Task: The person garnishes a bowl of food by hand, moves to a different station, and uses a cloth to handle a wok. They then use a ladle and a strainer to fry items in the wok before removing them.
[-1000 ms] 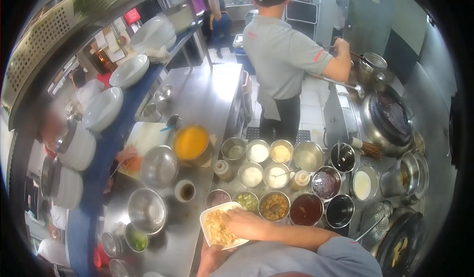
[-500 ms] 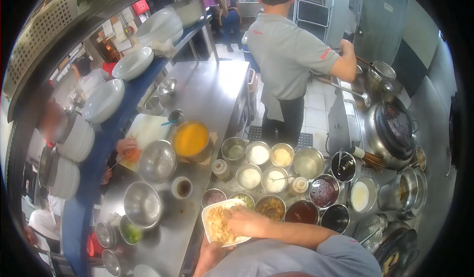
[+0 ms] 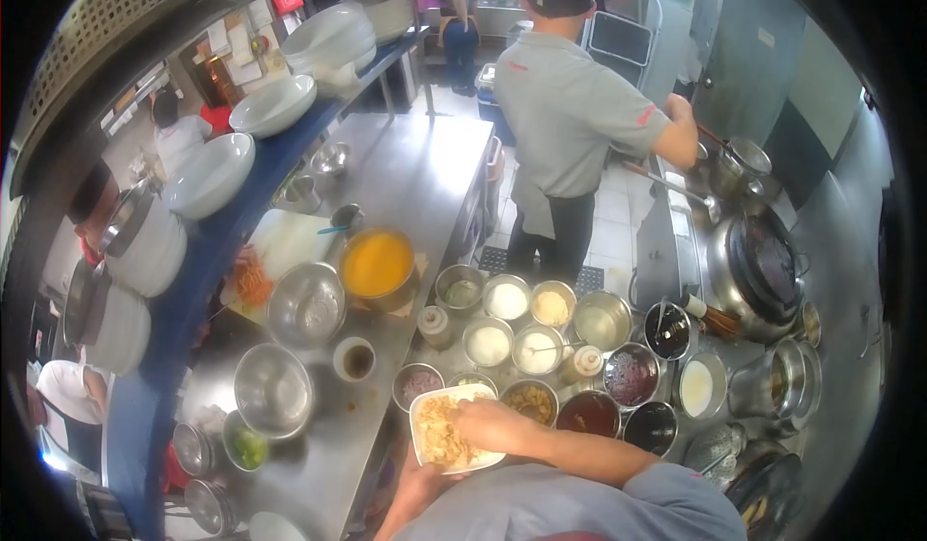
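Note:
My left hand (image 3: 425, 478) grips the lower side of a white square bowl (image 3: 422, 408), its fingers curled round the base. Pale golden, crumbly food pieces (image 3: 443, 435) fill the bowl. My right hand (image 3: 494, 427) reaches into it from the right, fingers bent down into the food and their tips hidden. Just beyond the bowl stand a metal pot of pinkish chopped food (image 3: 418, 385) and a pot of golden chunks (image 3: 532, 401). The bowl partly covers another pot behind it.
Several metal pots of sauces and powders, including a dark red sauce (image 3: 589, 416), fill the counter ahead. Left are steel bowls (image 3: 274, 391), a pot of orange liquid (image 3: 378, 263) and a cutting board (image 3: 290, 242). A co-worker (image 3: 560, 107) stands at the stove, woks (image 3: 763, 251) at right.
The white bowl and both my hands sit slightly further right in view, my right hand still in the food. Another person's hand has left the orange food on the cutting board.

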`<move>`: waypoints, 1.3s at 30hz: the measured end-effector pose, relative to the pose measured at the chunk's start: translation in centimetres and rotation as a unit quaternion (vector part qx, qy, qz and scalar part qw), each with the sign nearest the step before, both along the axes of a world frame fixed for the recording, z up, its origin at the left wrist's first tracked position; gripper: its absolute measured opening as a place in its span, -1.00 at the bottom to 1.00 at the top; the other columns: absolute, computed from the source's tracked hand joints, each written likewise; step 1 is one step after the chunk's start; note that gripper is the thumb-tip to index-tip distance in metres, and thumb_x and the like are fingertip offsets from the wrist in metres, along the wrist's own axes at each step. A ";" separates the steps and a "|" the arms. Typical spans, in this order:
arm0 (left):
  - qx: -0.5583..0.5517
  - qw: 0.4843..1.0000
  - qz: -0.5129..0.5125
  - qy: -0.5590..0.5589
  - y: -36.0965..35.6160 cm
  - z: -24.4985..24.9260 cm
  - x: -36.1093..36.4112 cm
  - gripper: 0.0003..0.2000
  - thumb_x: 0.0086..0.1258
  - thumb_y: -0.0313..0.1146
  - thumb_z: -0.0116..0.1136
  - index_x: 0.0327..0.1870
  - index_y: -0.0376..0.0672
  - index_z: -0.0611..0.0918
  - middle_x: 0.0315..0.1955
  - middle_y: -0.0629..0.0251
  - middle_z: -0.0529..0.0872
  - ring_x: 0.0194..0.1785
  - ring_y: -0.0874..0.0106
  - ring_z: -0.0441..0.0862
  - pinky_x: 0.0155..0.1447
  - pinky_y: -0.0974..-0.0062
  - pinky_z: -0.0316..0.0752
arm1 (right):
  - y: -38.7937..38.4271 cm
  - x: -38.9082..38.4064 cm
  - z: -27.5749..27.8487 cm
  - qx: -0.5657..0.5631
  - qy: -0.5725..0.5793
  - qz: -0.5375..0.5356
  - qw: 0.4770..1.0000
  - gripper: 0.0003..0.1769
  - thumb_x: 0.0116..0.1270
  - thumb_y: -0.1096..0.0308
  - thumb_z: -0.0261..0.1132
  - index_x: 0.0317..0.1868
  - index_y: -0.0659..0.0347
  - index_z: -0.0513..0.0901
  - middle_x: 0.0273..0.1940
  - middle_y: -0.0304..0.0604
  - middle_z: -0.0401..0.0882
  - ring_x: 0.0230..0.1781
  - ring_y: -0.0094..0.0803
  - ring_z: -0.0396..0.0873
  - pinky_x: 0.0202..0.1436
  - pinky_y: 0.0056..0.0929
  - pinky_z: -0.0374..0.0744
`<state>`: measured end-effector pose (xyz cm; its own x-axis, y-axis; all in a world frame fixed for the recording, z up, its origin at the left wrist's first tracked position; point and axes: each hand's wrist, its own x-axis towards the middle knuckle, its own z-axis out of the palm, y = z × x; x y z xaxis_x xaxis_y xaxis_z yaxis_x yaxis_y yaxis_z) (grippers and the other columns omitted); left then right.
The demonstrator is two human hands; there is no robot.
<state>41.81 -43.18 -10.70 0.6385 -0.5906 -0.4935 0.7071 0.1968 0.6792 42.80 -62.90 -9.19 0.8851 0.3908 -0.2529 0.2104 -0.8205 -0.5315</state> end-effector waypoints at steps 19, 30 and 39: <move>-0.001 1.000 -0.008 0.003 0.5 1.5 0.1 -0.32 0.07 -0.58 -0.02 0.35 -0.23 0.19 0.06 0.06 0.56 -0.03 0.20 0.65 -0.06 0.31 0.63 | 0.4 -0.6 -1.6 0.026 0.025 -0.007 0.999 -0.76 0.24 0.48 0.10 -0.11 0.40 0.56 -0.21 0.21 0.57 -0.16 0.09 0.60 -0.09 -0.09 0.57; -0.024 0.999 0.027 0.009 -0.7 0.3 -0.4 -0.36 0.11 -0.47 0.04 0.31 -0.22 0.23 0.07 0.07 0.54 -0.06 0.17 0.63 -0.09 0.27 0.60 | 0.4 -0.8 -1.0 0.115 -0.066 -0.066 0.989 -0.69 0.23 0.36 0.19 -0.03 0.30 0.57 -0.16 0.16 0.55 -0.14 0.12 0.57 -0.03 -0.03 0.51; -0.076 0.996 -0.045 -0.009 -1.9 -1.5 -0.1 -0.29 0.04 -0.48 0.06 0.33 -0.24 0.20 0.07 0.02 0.52 -0.06 0.15 0.63 -0.08 0.24 0.59 | -1.8 -0.9 -1.4 0.228 -0.052 -0.136 0.963 -0.64 0.27 0.22 0.21 -0.02 0.27 0.58 -0.19 0.17 0.62 -0.11 0.06 0.60 -0.04 -0.06 0.53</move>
<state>41.69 -45.04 -12.16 0.5882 -0.7129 -0.3819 0.7138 0.2356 0.6596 41.89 -64.66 -10.57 0.9815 0.1910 -0.0138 0.0933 -0.5398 -0.8366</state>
